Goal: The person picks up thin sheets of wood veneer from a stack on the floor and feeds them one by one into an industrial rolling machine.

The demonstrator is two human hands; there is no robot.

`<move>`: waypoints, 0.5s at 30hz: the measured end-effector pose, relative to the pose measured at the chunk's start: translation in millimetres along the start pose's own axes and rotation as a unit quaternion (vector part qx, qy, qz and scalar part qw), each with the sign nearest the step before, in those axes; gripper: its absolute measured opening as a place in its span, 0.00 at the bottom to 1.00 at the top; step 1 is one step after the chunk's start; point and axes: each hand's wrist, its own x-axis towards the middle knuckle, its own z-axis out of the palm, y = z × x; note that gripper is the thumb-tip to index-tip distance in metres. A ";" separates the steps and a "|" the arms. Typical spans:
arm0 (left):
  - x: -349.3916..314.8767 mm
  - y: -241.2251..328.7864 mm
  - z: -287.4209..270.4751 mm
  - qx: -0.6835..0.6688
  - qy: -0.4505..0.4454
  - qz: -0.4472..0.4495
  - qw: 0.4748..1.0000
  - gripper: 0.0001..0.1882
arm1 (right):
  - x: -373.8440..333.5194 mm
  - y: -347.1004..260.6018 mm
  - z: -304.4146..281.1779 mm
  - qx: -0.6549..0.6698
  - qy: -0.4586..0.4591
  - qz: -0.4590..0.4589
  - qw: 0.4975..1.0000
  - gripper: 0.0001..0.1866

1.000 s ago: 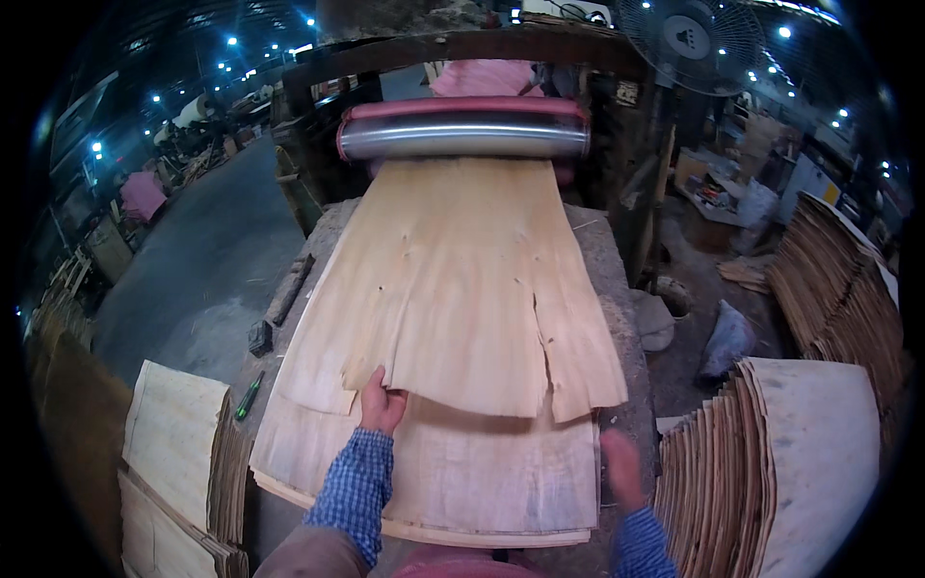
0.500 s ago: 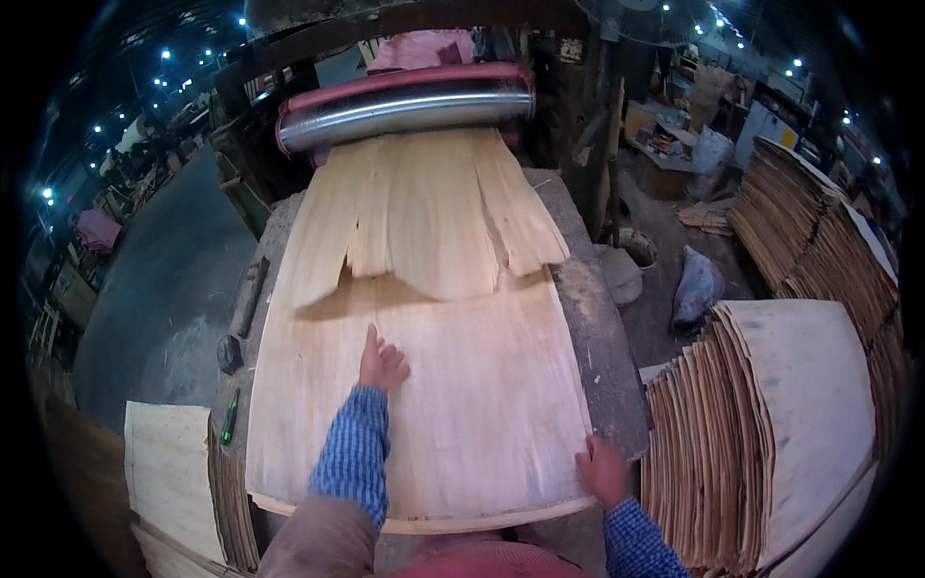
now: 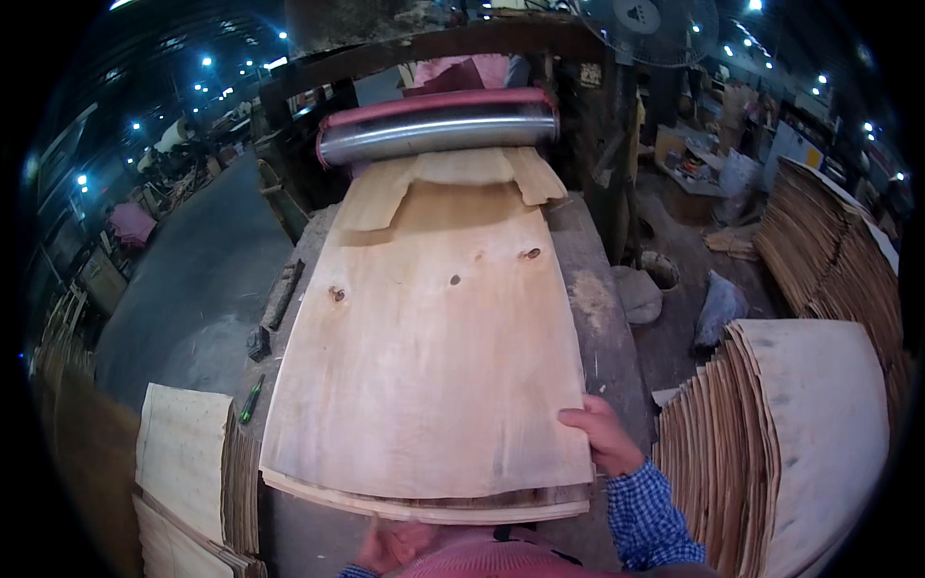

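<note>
A pale wood veneer sheet (image 3: 434,366) with several dark knots lies on a low stack in front of me. My right hand (image 3: 607,441) grips its right edge near the front corner, thumb on top and fingers underneath. Just below the stack's front edge is my left hand (image 3: 397,545), empty, with its fingers apart. At the far end, a ragged-edged veneer piece (image 3: 376,197) lies over the sheet and runs up to a shiny metal roller (image 3: 434,133). Pink material (image 3: 434,101) covers the top of the roller.
A worn machine bed (image 3: 602,318) carries the stack. A green pen-like tool (image 3: 251,399) and a dark block (image 3: 258,343) lie on its left side. Veneer stacks stand at the right (image 3: 819,414) and left (image 3: 183,443). A fan (image 3: 650,24) hangs at upper right.
The ragged-edged veneer has moved farther toward the roller, baring the knots below. My left hand has drawn back from the sheet's middle to the front edge. My right hand stays at the right edge.
</note>
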 end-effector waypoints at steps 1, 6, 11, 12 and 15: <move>-1.4 3.4 19.4 0.016 0.030 0.068 0.997 0.41 | -4.0 -3.8 -5.8 0.013 0.007 0.004 1.000 0.19; 25.0 61.7 63.8 -0.016 0.011 0.334 0.942 0.32 | -27.4 59.4 -71.7 0.060 0.064 0.054 0.995 0.19; 42.5 75.9 35.6 0.022 0.092 0.277 0.956 0.24 | -12.1 129.8 -106.8 0.076 0.094 0.102 0.987 0.19; 44.2 76.7 30.5 0.012 0.089 0.271 0.958 0.23 | -13.3 132.9 -107.5 0.078 0.101 0.099 0.987 0.19; 46.1 76.8 17.8 -0.006 0.089 0.256 0.963 0.23 | -16.6 127.7 -100.6 0.083 0.101 0.076 0.988 0.21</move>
